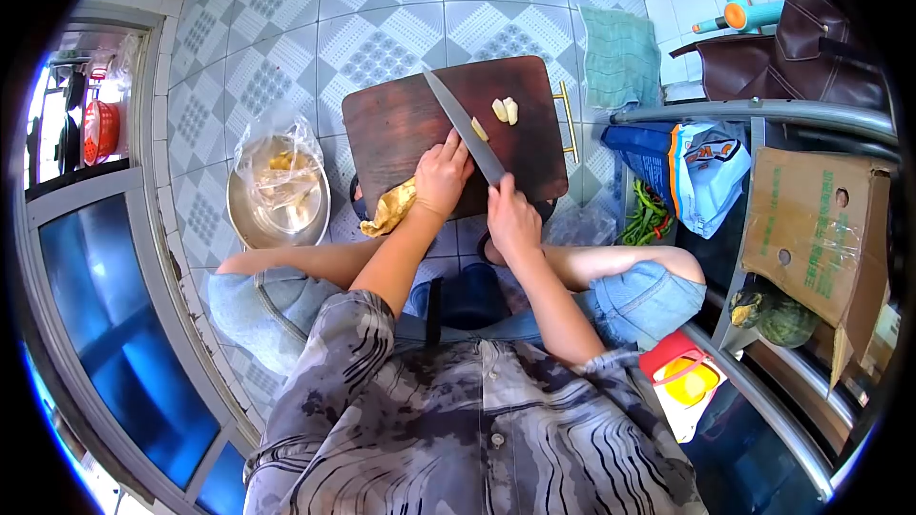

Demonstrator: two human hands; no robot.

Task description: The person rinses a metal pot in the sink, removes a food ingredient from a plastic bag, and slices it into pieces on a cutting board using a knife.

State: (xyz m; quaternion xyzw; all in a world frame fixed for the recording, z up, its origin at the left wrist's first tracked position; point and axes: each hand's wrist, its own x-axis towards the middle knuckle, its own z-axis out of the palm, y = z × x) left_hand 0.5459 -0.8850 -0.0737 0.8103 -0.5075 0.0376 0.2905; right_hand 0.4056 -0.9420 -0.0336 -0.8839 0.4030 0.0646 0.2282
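Note:
A dark reddish-brown cutting board lies in front of me. My right hand is wrapped round the handle of a long kitchen knife, its blade slanting up and left across the board. My left hand rests on the board just left of the blade, fingers bent and close together; whatever is under the fingertips is hidden. One pale yellowish slice lies against the blade's right side. Several similar pale pieces sit farther right. A crumpled yellow item, perhaps cloth, lies at the board's near left edge beneath my left wrist.
On the tiled floor to the left stands a metal bowl holding a clear plastic bag with food. At right are green and red chillies, a blue-and-white bag, a cardboard box and a metal rack.

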